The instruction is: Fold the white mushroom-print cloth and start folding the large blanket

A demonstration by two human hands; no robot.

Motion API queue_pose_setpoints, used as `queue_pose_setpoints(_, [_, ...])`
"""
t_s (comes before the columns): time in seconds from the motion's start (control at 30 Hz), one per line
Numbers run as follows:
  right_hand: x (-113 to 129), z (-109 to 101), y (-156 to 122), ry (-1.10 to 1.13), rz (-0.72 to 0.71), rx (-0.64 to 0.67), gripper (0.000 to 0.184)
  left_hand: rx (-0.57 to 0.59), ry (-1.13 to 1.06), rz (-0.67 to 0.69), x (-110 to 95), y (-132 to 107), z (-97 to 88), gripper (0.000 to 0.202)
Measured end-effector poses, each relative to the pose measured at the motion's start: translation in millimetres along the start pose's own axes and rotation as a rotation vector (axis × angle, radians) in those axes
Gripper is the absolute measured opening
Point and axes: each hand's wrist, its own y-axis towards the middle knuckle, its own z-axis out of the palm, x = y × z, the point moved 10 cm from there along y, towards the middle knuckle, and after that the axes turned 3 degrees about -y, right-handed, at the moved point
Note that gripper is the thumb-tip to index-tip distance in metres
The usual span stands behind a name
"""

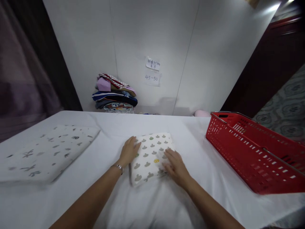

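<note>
Evidently the step in hand is squaring up and flattening a folded piece of cloth (152,152), white with grey mushroom-like shapes and a few green and yellow ones, which lies on the white-covered table (190,140) about midway between its left and right edges and set in from the far edge. The left hand (129,151) rests palm down over the cloth's left side, its thumb parted from the fingers and reaching onto the print; a metal band (118,167) circles that wrist. The right hand (175,165) lies over the right side, fingers loosely spread and slightly blurred, with the thumb apart too. Neither hand pinches the fabric; how hard they press, I cannot tell. The fold looks fairly even, though the layers inside are hidden, so the next move seems to call for light, level pressure from both sides, without dragging the top layer askew; lifting would need fingers slipped beneath the edges. Toward the table's left edge lies another printed cloth (47,154), spread flat and well apart from the hands. A red basket (243,162) stands along the right edge, and beyond the far edge, left of centre, rises a pile of folded fabrics (115,95).
</note>
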Motion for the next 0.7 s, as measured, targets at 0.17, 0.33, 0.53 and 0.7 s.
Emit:
queue_pose_setpoints(0.17, [54.2, 41.2, -10.9, -0.029, -0.234, 0.163, 0.055, 0.149, -0.083, -0.048, 4.4, 43.7, 22.1, 0.048])
queue_pose_setpoints(0.33, [55.1, 62.8, -24.1, -0.076, -0.326, 0.158, 0.065, 0.188, -0.03, -0.098, 17.8, 64.1, 32.2, 0.035])
queue_pose_setpoints(0.53, [55.3, 58.2, -27.4, -0.052, -0.34, 0.078, 0.069, 0.149, 0.059, -0.123, 22.2, 65.2, 30.1, 0.035])
queue_pose_setpoints(0.7, [55.8, 60.5, -28.2, -0.059, -0.346, 0.078, 0.068, 0.061, 0.108, 0.101, -22.2, 51.6, 23.0, 0.04])
